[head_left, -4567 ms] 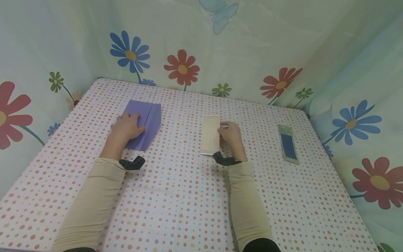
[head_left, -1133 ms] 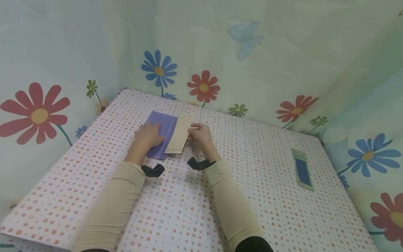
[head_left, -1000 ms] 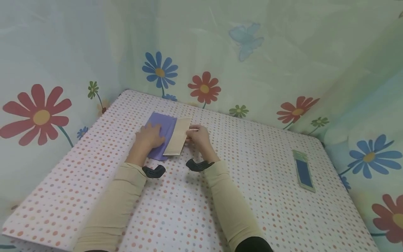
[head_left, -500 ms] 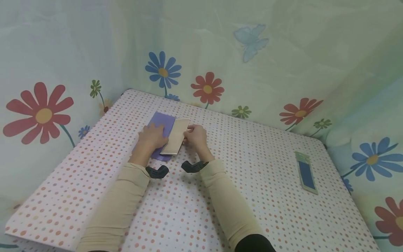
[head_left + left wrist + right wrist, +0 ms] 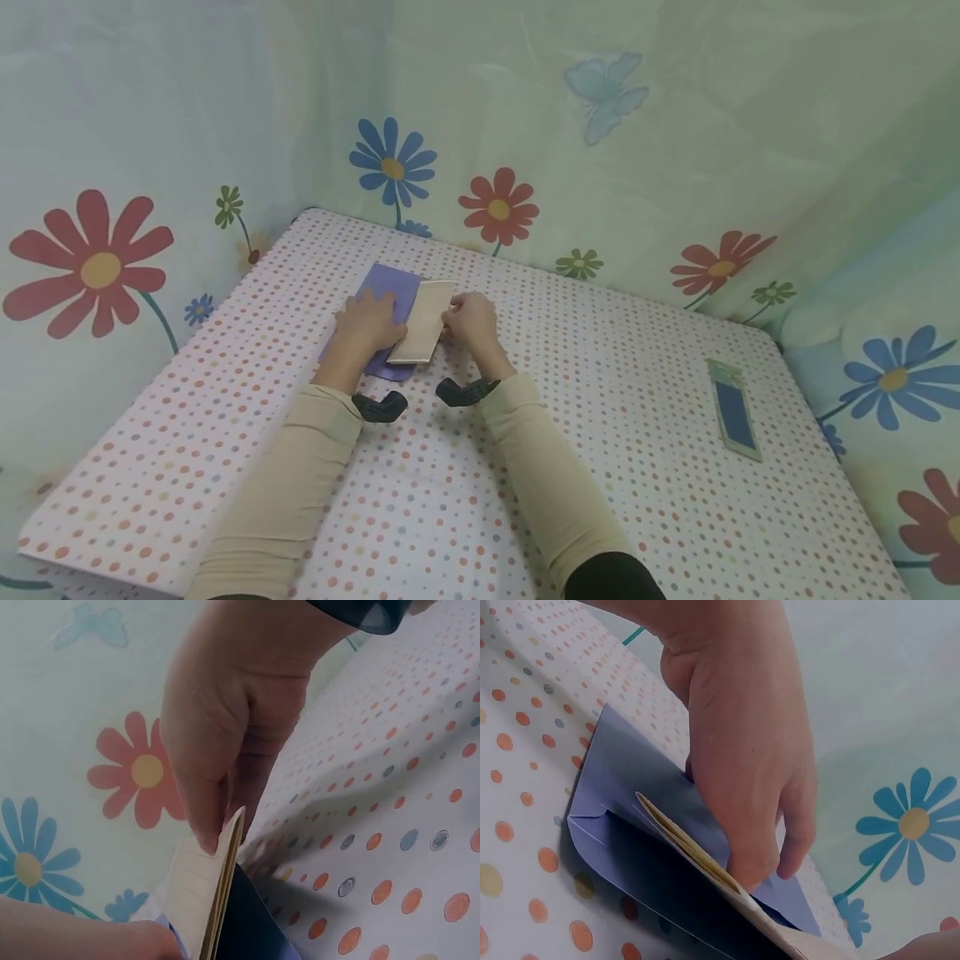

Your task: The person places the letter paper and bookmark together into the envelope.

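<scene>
A purple folding cover lies on the dotted table with my left hand resting on it, fingers spread. A flat cream packet with several layers lies tilted over the cover's right part. In the right wrist view, the left hand's thumb side touches the packet's edge, and the cover gapes beneath it. My right hand pinches the packet's right edge; the left wrist view shows its thumb and fingers on the packet's top edge.
Farther right on the dotted table lies a slim green-edged packet with a dark blue panel. Flower-printed curtains enclose the table at the back and sides. A black wrist camera sits at each cuff.
The right hand has carried the cream packet leftward from the table's middle onto the purple cover. Over the last second it has moved only slightly. The left hand stays on the cover.
</scene>
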The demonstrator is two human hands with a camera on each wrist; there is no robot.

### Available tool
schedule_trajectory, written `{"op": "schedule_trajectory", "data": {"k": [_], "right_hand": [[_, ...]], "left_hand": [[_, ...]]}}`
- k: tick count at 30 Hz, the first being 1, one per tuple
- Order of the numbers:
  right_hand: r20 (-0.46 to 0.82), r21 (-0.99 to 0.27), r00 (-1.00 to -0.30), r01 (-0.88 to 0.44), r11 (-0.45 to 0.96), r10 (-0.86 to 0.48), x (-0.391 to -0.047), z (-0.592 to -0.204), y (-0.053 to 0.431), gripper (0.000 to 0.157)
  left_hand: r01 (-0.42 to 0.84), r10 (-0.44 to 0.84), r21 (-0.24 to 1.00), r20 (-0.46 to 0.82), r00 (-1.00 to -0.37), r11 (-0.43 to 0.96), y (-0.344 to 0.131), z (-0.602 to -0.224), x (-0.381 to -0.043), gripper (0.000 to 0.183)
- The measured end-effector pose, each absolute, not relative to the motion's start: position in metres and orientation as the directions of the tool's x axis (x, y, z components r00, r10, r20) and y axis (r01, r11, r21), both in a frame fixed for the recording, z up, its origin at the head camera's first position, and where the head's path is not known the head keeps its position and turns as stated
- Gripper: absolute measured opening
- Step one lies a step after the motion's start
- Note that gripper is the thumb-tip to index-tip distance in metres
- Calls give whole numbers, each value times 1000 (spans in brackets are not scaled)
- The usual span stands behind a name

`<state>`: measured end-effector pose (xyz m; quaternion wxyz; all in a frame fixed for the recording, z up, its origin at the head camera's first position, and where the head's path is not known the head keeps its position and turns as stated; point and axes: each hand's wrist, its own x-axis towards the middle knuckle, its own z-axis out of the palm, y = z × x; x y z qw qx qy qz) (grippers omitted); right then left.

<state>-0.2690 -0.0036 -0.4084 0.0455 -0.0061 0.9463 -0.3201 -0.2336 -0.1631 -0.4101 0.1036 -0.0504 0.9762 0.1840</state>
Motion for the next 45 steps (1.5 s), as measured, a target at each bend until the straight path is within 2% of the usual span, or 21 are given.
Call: {"op": "schedule_trajectory", "data": {"k": [5,8,15,22,27,31,36,40,45], "right_hand": [[-43,-545,-996,-38,838,-73,-269,-402,-3,35],[-49,-517,-997,-26,855,-60,-270,-399,-1,34],[-115,-512,-991,-3,859,-72,-274,-397,-1,37],[-66,-500,-995,-29,865,-72,-277,-404,-9,35],[-2,-416,-996,-84,906,-93,-278,-405,-16,28],[26,-343,-993,-119,932,-117,-280,-408,-22,15],[85,-259,-982,-185,948,-169,-277,-410,-26,19],[127,-291,-978,-197,936,-166,-274,-413,-28,21],[109,-364,-981,-188,912,-159,-271,-419,-30,27]], "left_hand": [[-137,-61,346,-223,-973,928,-162,-409,-233,66],[-139,-61,352,-224,-973,926,-161,-409,-233,66],[-137,-62,346,-218,-974,928,-161,-410,-233,66],[-143,-61,368,-227,-972,919,-159,-412,-233,67],[-147,-72,355,-216,-974,923,-160,-413,-233,67],[-138,-69,346,-204,-977,928,-160,-412,-233,67],[-135,-70,341,-197,-978,930,-160,-412,-234,65],[-140,-76,335,-198,-977,932,-160,-414,-235,65],[-146,-82,331,-200,-976,932,-159,-415,-236,65]]}}
